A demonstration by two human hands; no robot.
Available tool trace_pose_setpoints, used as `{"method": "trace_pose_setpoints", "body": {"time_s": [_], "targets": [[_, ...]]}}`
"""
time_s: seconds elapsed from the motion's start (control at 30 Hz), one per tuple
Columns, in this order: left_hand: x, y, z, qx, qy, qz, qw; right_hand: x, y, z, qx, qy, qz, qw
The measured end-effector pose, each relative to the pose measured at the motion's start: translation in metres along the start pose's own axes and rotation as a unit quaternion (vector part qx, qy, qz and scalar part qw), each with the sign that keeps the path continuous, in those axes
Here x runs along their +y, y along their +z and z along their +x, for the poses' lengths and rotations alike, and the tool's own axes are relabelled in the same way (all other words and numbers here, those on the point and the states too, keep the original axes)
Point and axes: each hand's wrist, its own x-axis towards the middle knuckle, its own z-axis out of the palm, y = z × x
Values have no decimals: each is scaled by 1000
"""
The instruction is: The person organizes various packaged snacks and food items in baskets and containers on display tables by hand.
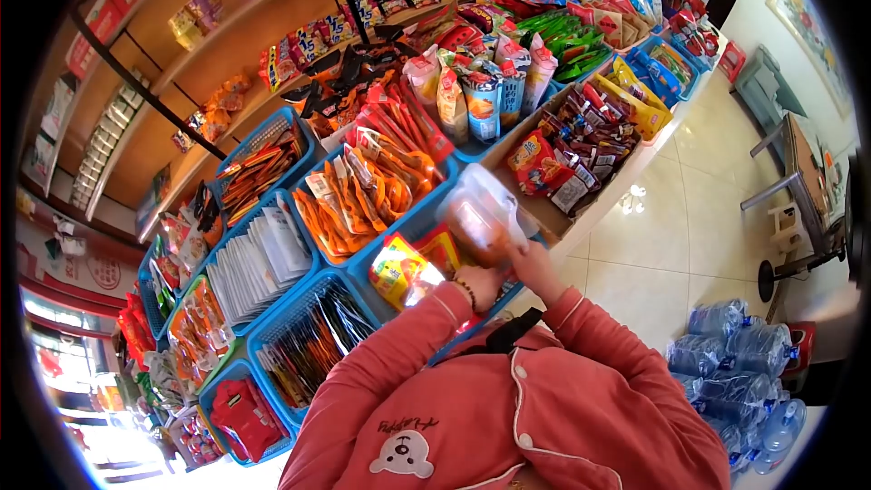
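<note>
My right hand (537,272) pinches the lower edge of a clear plastic package (479,218) with a round brown food item inside. The package is tilted over the corner of a blue basket and slightly blurred. Just left of it, my left hand (483,286), with a beaded bracelet at the wrist, is curled closed below the package. Its fingertips are hidden. Beside that hand, yellow and red snack packets (401,274) lie in the blue basket (367,265), with glare on them.
Blue baskets of orange packets (363,186), white packets (263,249) and dark packets (313,345) stand to the left. A cardboard box (564,240) of small snacks is at the right. Shelves (254,27) rise behind; water bottles (735,363) stand on the right.
</note>
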Motion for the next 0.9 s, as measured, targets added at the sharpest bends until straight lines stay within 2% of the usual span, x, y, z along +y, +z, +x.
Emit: {"method": "trace_pose_setpoints", "body": {"time_s": [0.07, 0.1, 0.17, 0.2, 0.23, 0.27, 0.3, 0.33, 0.37, 0.4, 0.43, 0.47, 0.5, 0.53, 0.57, 0.6, 0.67, 0.73, 0.83, 0.9], "targets": [[-7, 22, 13, 67, 6, 25, 997, -5, 2, -4, 0, 1, 2, 1000], [-8, 29, 20, 65, 4, 27, 998, -9, 3, -4, 6, 7, 27, 1000], [-3, 31, 25, 88, -89, -12, 992, -10, 3, -3, 11, 11, 56, 998], [-5, 32, 22, 88, -90, -9, 992, -8, 2, -1, 1, 46, 116, 992], [-3, 27, 12, 102, -69, 34, 992, -6, 1, 1, -10, 80, 175, 981], [-1, 21, -2, 117, -48, 76, 989, -6, -1, 2, -12, 79, 175, 981], [0, 12, -23, 176, 8, 133, 975, -5, -1, 1, -4, 105, 214, 971], [-5, 9, -41, 275, 50, 125, 952, -3, -1, -2, 4, 131, 252, 959], [-4, -3, -61, 299, 42, 135, 944, -5, -2, -6, 0, 132, 251, 959], [-8, -6, -76, 329, 30, 128, 935, -9, -5, -12, -7, 55, 127, 990], [-11, -10, -91, 326, 6, 125, 937, -10, -5, -18, -14, -23, 1, 1000], [-13, -12, -102, 324, -17, 123, 938, -5, -1, -19, -18, -22, 2, 1000], [-16, -9, -108, 322, -19, 123, 938, 3, 4, -20, -3, -106, -172, 979], [-18, -6, -113, 343, -20, 117, 932, 1, 6, -22, 12, -186, -339, 922], [-18, -3, -115, 364, -19, 111, 925, -3, 9, -25, -33, -172, -357, 917], [-16, -1, -116, 364, -19, 111, 925, -9, 14, -28, -33, -172, -358, 917], [-12, 0, -117, 360, -41, 118, 924, -22, 21, -32, -83, -179, -416, 888], [-9, -1, -118, 344, -57, 118, 930, -19, 22, -28, -86, -171, -419, 887], [-10, 2, -119, 336, -74, 108, 933, -12, 13, -19, -40, -165, -366, 915], [-10, 5, -122, 344, -76, 98, 931, -9, -2, -10, -70, -49, -189, 978]]}}
